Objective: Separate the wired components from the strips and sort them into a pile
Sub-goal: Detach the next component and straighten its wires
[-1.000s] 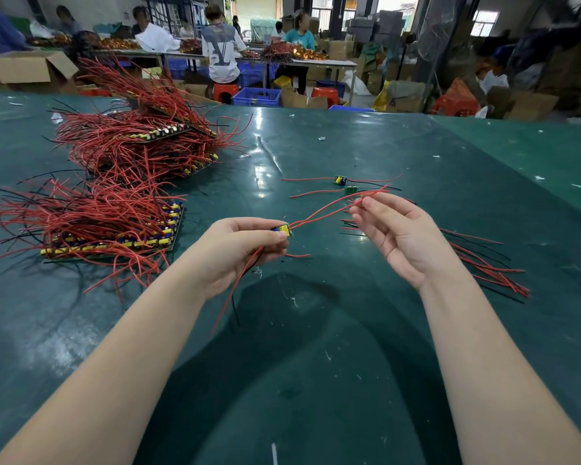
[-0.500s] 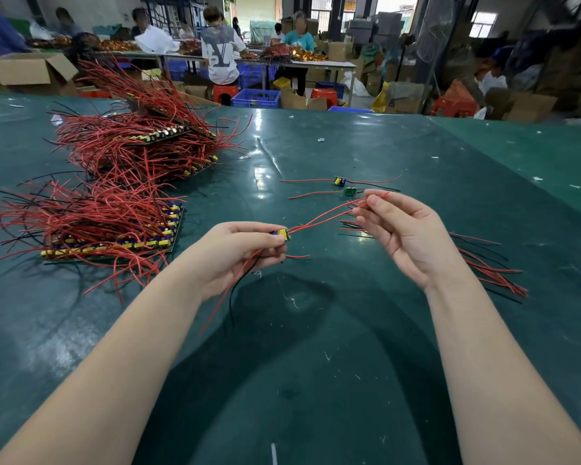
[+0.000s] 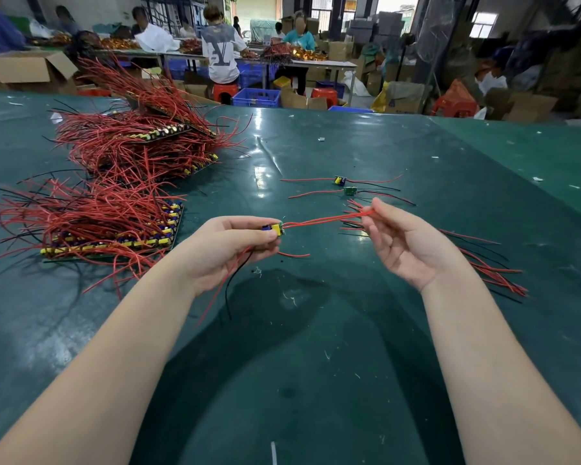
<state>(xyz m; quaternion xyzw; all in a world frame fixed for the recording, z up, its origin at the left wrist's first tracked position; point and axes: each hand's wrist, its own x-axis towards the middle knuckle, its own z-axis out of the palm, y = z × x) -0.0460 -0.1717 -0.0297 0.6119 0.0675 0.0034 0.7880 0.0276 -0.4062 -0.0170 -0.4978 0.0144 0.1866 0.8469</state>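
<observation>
A wide dark-green glossy surface [image 3: 316, 347] is spread under everything. Far to the left of the left hand's grip, a tall heap of strips bristling with red wires [image 3: 138, 142] is piled up, and nearer, just left of that grip, a flat strip of yellow and blue components with red and black wires [image 3: 114, 236] is lying on the surface. To the right of the right hand's grip, a loose pile of separated red and black wired pieces [image 3: 483, 263] is fanned out. Just beyond both grips, two small loose wired components [image 3: 344, 185] are seen apart from each other.

The left hand [image 3: 225, 250] is curled, its grip pinched on a small yellow and blue wired component [image 3: 275, 228], with a red and a black wire trailing down below the palm. From that component, red wire leads [image 3: 326, 219] are stretched across to the right hand [image 3: 403, 243], palm up, where they are pinched between thumb and fingertips, the other fingers being loosely spread.
</observation>
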